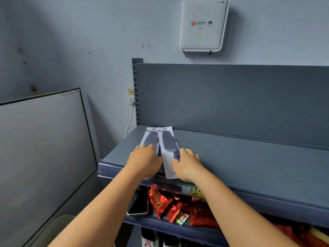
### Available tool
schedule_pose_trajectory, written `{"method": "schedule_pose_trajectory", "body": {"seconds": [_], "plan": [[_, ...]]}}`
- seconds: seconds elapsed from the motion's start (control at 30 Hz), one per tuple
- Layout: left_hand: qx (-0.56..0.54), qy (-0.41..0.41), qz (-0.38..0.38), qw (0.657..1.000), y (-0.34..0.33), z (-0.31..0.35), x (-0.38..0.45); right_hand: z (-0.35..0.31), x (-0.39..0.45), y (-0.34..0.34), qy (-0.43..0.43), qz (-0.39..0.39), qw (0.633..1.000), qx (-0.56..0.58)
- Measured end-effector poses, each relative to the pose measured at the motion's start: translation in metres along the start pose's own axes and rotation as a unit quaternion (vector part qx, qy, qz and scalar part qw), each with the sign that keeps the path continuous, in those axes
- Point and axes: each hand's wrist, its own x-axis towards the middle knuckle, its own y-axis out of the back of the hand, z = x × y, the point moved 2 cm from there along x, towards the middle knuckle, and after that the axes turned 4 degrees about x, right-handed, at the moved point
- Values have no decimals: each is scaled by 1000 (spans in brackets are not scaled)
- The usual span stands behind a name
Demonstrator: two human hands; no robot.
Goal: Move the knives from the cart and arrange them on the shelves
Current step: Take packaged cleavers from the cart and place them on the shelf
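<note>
Top shelf holds two packaged knives at 11 o'clock — left hand and right hand flat, fingers spread, gripping nothing — overhanging right pack could slip off.

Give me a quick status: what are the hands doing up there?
Left hand flat on left knife pack. Right hand beside right knife pack. Both packs on top shelf. Nothing in the way.
</note>
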Motion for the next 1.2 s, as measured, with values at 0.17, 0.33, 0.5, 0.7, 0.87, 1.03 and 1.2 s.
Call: {"method": "schedule_pose_trajectory", "body": {"seconds": [0.17, 0.33, 0.5, 0.7, 0.87, 1.03, 1.2], "plan": [[-13, -100, 72, 992, 2, 40, -28, 32, -38, 23, 40, 88, 995, -19], [-27, -215, 113, 970, -12, 96, -66, 84, -87, 38, 10, 128, 991, -32], [-25, -297, 93, 950, -41, 152, -114, 151, -149, 43, -64, 144, 987, -28], [-44, -380, 2, 924, -100, 223, -184, 244, -235, 32, -177, 128, 976, 14], [-58, -411, -84, 906, -153, 287, -243, 322, -311, 23, -254, 117, 960, 23], [-34, -434, -146, 888, -203, 351, -310, 391, -388, 14, -324, 125, 937, 41], [2, -482, -211, 850, -249, 415, -385, 458, -479, 5, -425, 122, 895, 65]]}}
